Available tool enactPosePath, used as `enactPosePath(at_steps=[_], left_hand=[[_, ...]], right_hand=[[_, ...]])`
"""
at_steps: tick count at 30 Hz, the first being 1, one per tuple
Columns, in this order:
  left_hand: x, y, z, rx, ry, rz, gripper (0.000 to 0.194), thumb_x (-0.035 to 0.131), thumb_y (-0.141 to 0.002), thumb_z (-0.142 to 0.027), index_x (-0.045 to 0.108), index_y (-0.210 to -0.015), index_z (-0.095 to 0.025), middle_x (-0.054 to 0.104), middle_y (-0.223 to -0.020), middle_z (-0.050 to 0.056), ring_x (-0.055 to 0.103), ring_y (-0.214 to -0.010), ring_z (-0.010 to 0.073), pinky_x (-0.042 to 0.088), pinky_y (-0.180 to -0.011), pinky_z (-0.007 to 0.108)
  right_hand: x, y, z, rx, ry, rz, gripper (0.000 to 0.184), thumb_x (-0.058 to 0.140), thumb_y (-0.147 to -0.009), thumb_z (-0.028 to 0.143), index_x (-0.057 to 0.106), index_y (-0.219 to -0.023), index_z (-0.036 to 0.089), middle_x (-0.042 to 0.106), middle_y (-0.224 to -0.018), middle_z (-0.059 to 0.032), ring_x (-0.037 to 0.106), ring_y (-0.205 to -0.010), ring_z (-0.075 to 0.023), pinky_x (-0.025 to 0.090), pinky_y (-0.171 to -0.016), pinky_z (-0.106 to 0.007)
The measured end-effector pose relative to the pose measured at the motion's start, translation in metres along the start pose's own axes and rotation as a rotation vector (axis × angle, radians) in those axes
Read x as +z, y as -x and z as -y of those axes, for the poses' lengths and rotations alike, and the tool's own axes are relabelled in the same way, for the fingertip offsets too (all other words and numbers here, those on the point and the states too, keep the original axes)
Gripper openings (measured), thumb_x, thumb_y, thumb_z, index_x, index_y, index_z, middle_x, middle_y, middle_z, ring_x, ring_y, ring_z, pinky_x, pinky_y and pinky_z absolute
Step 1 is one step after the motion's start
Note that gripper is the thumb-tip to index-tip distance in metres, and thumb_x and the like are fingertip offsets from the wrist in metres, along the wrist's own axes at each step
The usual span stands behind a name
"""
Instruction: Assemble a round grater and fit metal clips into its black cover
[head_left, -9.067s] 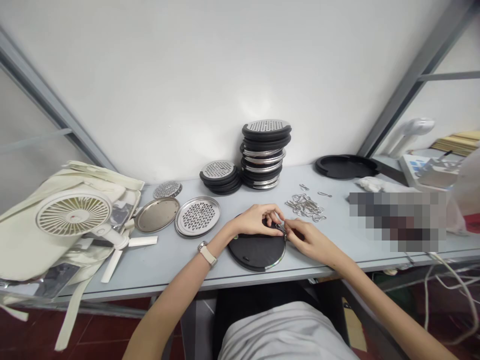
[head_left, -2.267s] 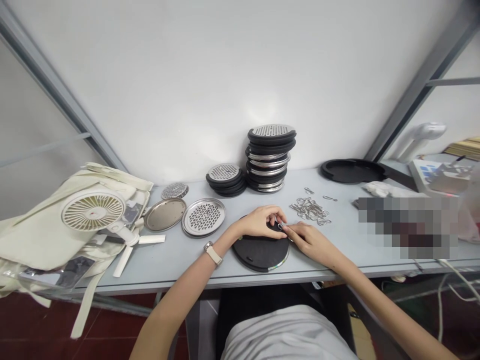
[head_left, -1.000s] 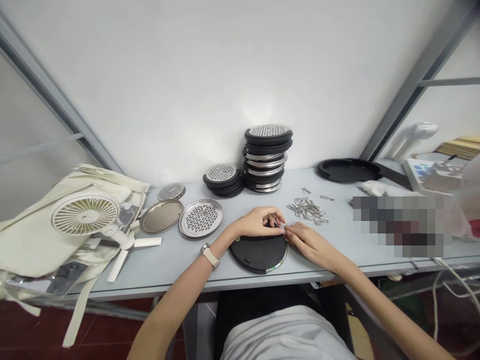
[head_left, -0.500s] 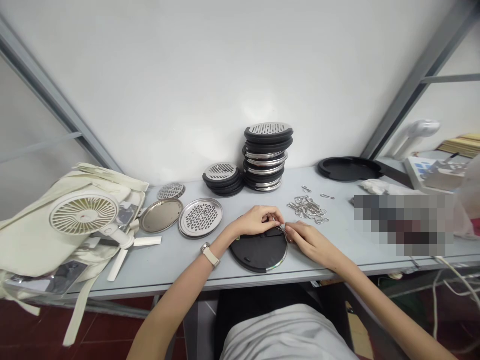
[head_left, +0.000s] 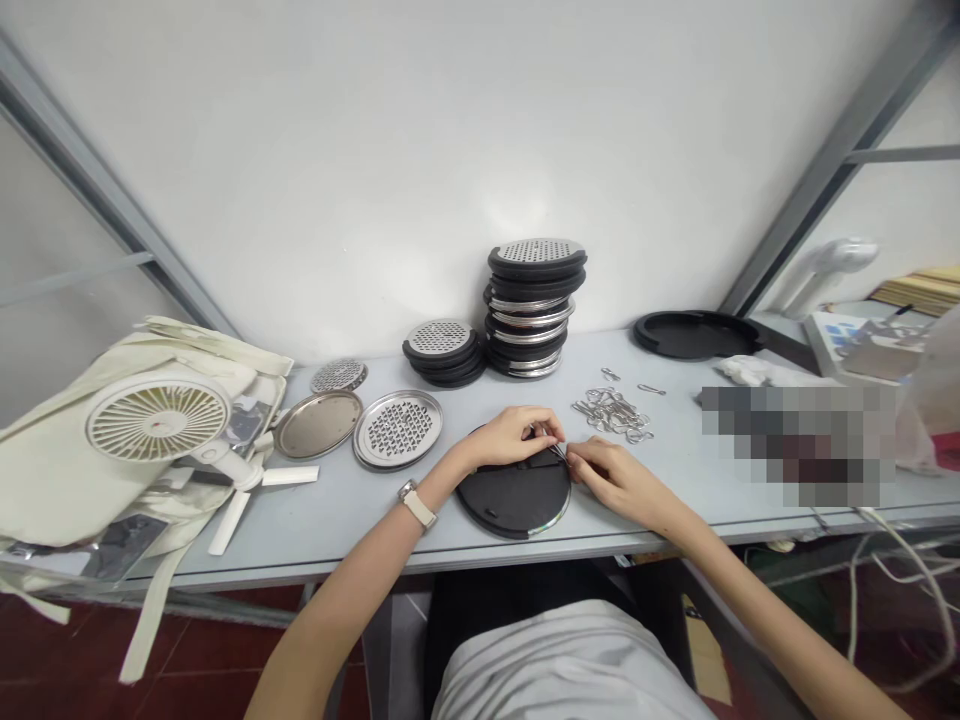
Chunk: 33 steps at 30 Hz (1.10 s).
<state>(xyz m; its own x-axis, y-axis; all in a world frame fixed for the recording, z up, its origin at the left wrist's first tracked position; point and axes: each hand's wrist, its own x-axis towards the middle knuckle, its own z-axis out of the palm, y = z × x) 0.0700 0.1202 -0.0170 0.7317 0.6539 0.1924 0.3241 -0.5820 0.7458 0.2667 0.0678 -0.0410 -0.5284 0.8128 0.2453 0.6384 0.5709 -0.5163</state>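
A thin wire clip [head_left: 557, 452] is pinched between the fingertips of the left hand [head_left: 511, 438] and the right hand [head_left: 619, 488]. It is held just above the upper edge of a black round disc [head_left: 510, 502], which lies flat on the table [head_left: 330, 520] with a steel rim showing at its lower right. Both hands are curled closely around the clip, and their fingers nearly meet. A pile of clips [head_left: 611, 415] is placed beyond the right hand. Behind the disc, a stack of black discs [head_left: 534, 310] stands upright. A perforated steel plate [head_left: 397, 430] is laid flat just beyond the left hand, and a watch [head_left: 417, 505] is worn on the left wrist.
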Motion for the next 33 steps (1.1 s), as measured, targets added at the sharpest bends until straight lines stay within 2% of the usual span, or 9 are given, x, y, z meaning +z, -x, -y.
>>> enactPosePath(at_steps=[9, 14, 18, 20, 26, 33], left_hand=[[0.001, -0.001, 0.003, 0.035, 0.009, -0.001, 0.015, 0.053, -0.084, -0.023, 0.062, -0.091, -0.013, 0.063, -0.087, 0.002, 0.052, -0.076, 0.0099, 0.04, -0.069, 0.021], [0.001, 0.001, 0.001, 0.059, 0.029, -0.004, 0.018, 0.051, -0.079, -0.013, 0.061, -0.094, -0.014, 0.063, -0.092, 0.002, 0.05, -0.072, 0.0082, 0.04, -0.065, 0.02], [0.001, 0.002, 0.001, 0.08, -0.002, -0.024, 0.02, 0.061, -0.075, -0.019, 0.06, -0.095, -0.014, 0.061, -0.095, 0.004, 0.051, -0.074, 0.0091, 0.042, -0.069, 0.021], [0.002, 0.002, 0.002, 0.097, -0.011, -0.035, 0.023, 0.064, -0.073, -0.021, 0.059, -0.094, -0.014, 0.06, -0.095, 0.004, 0.051, -0.075, 0.0096, 0.043, -0.07, 0.021], [0.0, 0.003, 0.001, 0.129, -0.02, -0.011, 0.017, 0.06, -0.075, -0.018, 0.06, -0.092, -0.014, 0.06, -0.089, 0.003, 0.051, -0.074, 0.0099, 0.044, -0.071, 0.022], [0.002, 0.003, 0.0, 0.092, -0.05, 0.009, 0.024, 0.065, -0.068, -0.02, 0.059, -0.091, -0.016, 0.06, -0.09, 0.003, 0.053, -0.078, 0.011, 0.046, -0.074, 0.022]], right_hand=[[0.006, 0.0, -0.001, 0.001, 0.135, -0.007, 0.038, 0.034, -0.095, 0.028, 0.055, -0.065, 0.02, 0.06, -0.061, -0.0046, 0.055, -0.064, -0.0192, 0.04, -0.065, -0.029], [0.013, -0.002, -0.001, 0.032, 0.257, -0.033, 0.043, 0.026, -0.098, 0.029, 0.059, -0.073, 0.018, 0.064, -0.066, -0.0083, 0.057, -0.064, -0.021, 0.04, -0.066, -0.031], [0.015, -0.003, 0.0, 0.038, 0.319, -0.053, 0.043, 0.027, -0.097, 0.028, 0.058, -0.069, 0.018, 0.064, -0.064, -0.0092, 0.057, -0.062, -0.0215, 0.039, -0.067, -0.032], [0.016, -0.003, 0.0, 0.036, 0.316, -0.057, 0.043, 0.027, -0.097, 0.027, 0.057, -0.067, 0.018, 0.063, -0.063, -0.0087, 0.057, -0.06, -0.0208, 0.039, -0.067, -0.031], [0.018, 0.0, 0.006, 0.097, 0.273, -0.105, 0.046, 0.028, -0.098, 0.029, 0.054, -0.061, 0.019, 0.062, -0.058, -0.0072, 0.058, -0.06, -0.0202, 0.037, -0.065, -0.03], [0.018, -0.001, 0.008, 0.134, 0.244, -0.08, 0.046, 0.027, -0.098, 0.029, 0.055, -0.063, 0.02, 0.066, -0.061, -0.0072, 0.06, -0.063, -0.0209, 0.036, -0.064, -0.029]])
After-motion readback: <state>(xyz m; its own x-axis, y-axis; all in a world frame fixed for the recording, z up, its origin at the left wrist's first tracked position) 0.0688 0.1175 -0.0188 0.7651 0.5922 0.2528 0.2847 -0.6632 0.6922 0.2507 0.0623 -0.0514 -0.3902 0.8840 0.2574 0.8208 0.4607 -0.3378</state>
